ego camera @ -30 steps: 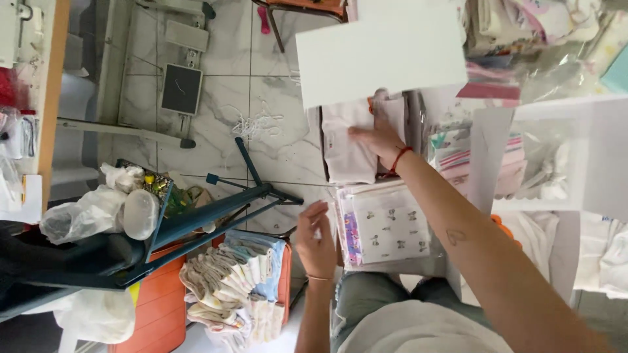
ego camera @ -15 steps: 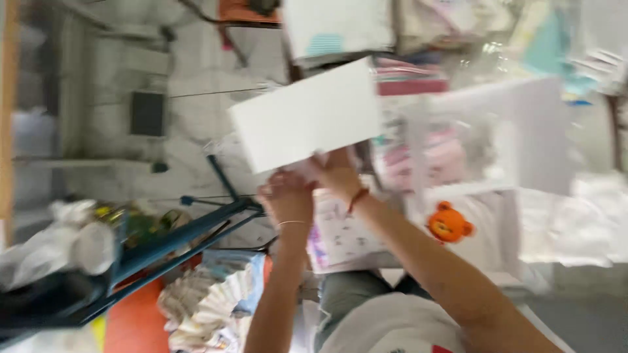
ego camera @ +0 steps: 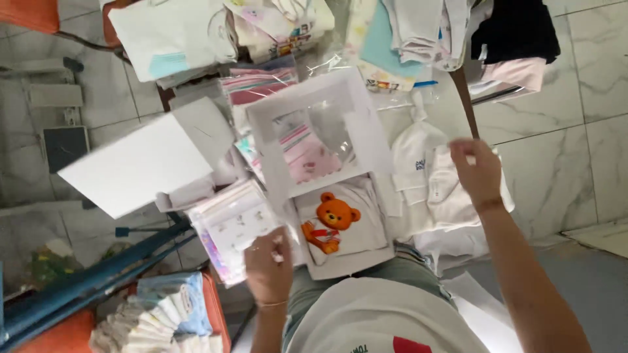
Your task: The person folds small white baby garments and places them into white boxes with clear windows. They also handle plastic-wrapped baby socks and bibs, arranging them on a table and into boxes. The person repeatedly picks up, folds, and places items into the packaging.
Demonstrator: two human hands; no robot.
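White card sheet (ego camera: 140, 163) now lies left; hands parted. Left hand (ego camera: 267, 267) pinches clear garment packet (ego camera: 232, 229) edge, right hand (ego camera: 476, 171) grips white baby clothes (ego camera: 451, 202). Packet likely light, slippery; hold by its edges.

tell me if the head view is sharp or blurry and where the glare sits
Head view: mostly sharp, with slight motion blur on the right hand and left hand; glare streaks the clear plastic window of the white box lid; even daylight, soft shadows.

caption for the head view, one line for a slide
Left hand by a bagged printed cloth, right hand on white baby clothes, bear garment boxed between them.
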